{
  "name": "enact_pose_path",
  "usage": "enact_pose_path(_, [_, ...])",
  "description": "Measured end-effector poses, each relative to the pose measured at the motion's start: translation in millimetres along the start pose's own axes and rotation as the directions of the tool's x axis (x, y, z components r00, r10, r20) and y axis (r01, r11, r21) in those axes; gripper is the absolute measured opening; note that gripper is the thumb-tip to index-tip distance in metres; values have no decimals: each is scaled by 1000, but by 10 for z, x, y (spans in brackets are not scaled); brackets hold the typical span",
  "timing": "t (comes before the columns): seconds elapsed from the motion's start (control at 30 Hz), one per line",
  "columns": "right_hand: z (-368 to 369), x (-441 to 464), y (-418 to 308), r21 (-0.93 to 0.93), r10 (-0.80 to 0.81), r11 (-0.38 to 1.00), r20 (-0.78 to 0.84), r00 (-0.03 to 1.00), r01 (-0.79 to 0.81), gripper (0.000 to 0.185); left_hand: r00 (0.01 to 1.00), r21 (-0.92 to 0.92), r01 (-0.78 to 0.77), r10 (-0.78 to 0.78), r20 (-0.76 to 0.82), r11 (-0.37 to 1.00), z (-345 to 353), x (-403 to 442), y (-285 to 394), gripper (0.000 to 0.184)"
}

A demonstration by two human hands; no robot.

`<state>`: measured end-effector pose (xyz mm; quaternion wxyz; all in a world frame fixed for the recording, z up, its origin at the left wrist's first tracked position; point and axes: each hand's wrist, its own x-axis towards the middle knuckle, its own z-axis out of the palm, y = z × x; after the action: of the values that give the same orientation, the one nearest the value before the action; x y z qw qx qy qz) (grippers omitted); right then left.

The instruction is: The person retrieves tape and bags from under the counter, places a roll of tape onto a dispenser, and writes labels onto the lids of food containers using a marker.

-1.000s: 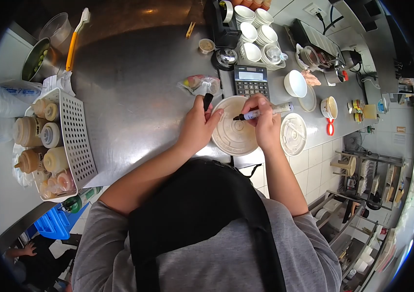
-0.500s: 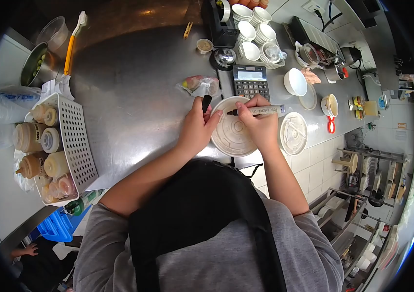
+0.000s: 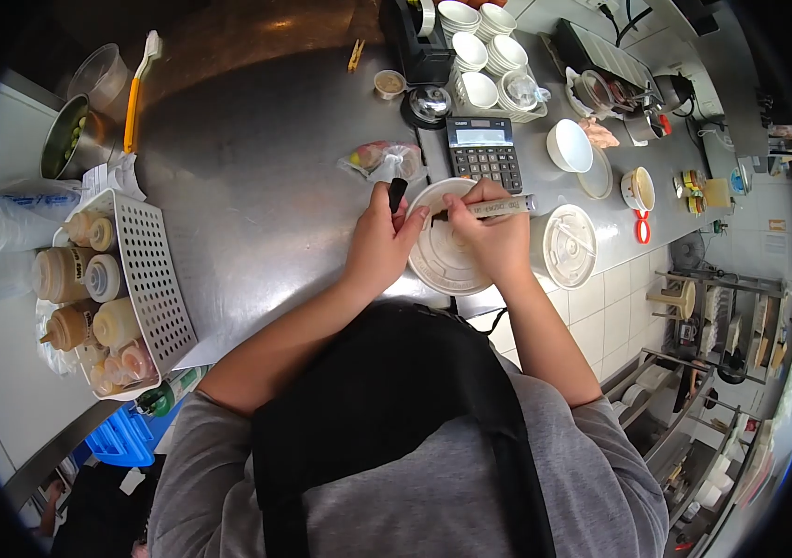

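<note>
My left hand (image 3: 379, 240) is closed around a black marker cap (image 3: 398, 192), its thumb on the left rim of a round translucent lid (image 3: 442, 251). In my right hand (image 3: 492, 237) is a silver marker (image 3: 505, 206), held like a pen with its dark tip at the lid's upper part. A second lidded round container (image 3: 568, 246) stands just right of my right hand. Above the lid lie a black calculator (image 3: 484, 153) and a knotted plastic bag with something colourful inside (image 3: 383, 161).
At left, a white perforated basket (image 3: 156, 279) holds several sauce bottles. Beyond the calculator are a bell (image 3: 429, 105), a small cup (image 3: 389, 85), a tape dispenser (image 3: 414, 46) and stacked white bowls (image 3: 505, 54). A white bowl (image 3: 569, 146) sits right. Part of another person (image 3: 98, 507) shows lower left.
My right hand has shifted its grip and brought the marker tip onto the lid, further left than before. My left hand has stayed at the lid's edge. The view has turned slightly.
</note>
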<state>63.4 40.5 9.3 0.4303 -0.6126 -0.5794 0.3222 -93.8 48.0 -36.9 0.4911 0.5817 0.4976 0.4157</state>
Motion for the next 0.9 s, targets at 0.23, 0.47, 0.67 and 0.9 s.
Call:
enact_pose_path(0.23, [-25, 5, 2, 28, 45, 999, 13, 999, -45, 24, 1000, -1, 10, -10, 21, 1000, -7, -2, 23, 29])
enact_pose_path(0.47, [-95, -5, -7, -87, 5, 996, 12, 1000, -4, 22, 1000, -38, -5, 6, 19, 999, 3, 1, 24, 27])
enact_pose_path(0.67, [-159, 17, -36, -55, -42, 998, -50, 998, 39, 25, 1000, -47, -12, 13, 17, 999, 20, 11, -18, 26])
enact_pose_path(0.9, [-179, -25, -59, -135, -13, 991, 28, 1000, 17, 25, 1000, -40, -25, 25, 2, 999, 24, 11, -24, 26])
